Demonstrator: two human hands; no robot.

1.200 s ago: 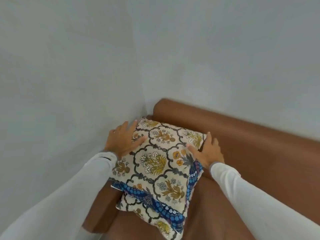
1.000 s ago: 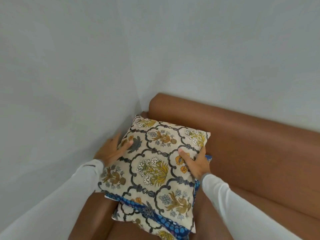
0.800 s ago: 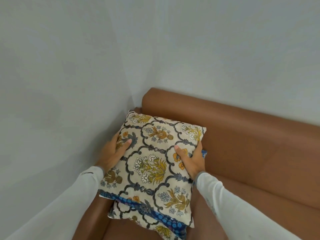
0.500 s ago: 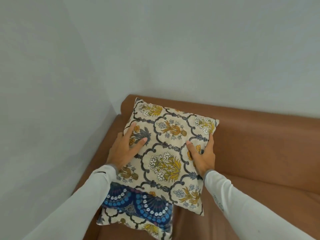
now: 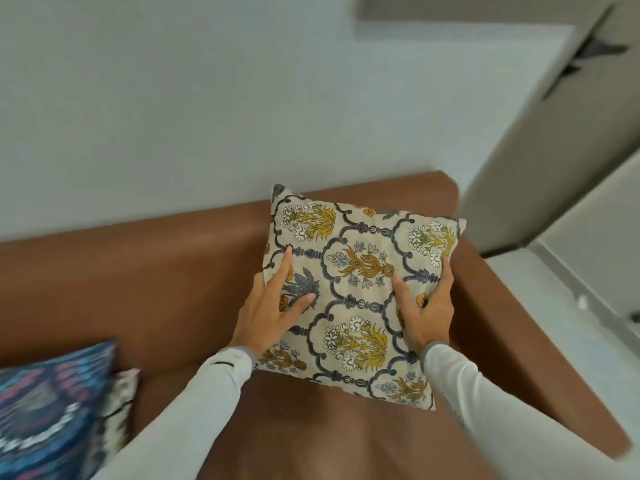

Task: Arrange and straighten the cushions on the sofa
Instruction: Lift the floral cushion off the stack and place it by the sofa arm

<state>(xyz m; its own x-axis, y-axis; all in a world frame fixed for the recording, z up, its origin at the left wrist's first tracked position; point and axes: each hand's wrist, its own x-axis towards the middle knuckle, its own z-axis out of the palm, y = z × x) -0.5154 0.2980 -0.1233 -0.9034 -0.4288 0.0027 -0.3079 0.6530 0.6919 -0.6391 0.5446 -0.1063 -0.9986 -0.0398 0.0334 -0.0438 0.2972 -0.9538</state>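
A cream cushion with yellow and grey flower print leans against the backrest at the right end of the brown leather sofa. My left hand grips its left edge, thumb on the front. My right hand grips its right side the same way. At the lower left a blue patterned cushion lies on the seat, with a second cream cushion partly hidden behind it.
The sofa's right armrest runs down beside the held cushion. Behind the sofa is a pale wall. To the right are a beige door or panel and light floor.
I lifted the cream cushion off the pile in the sofa's left corner and carried it rightward to the right end. The blue cushion stayed behind at the left.
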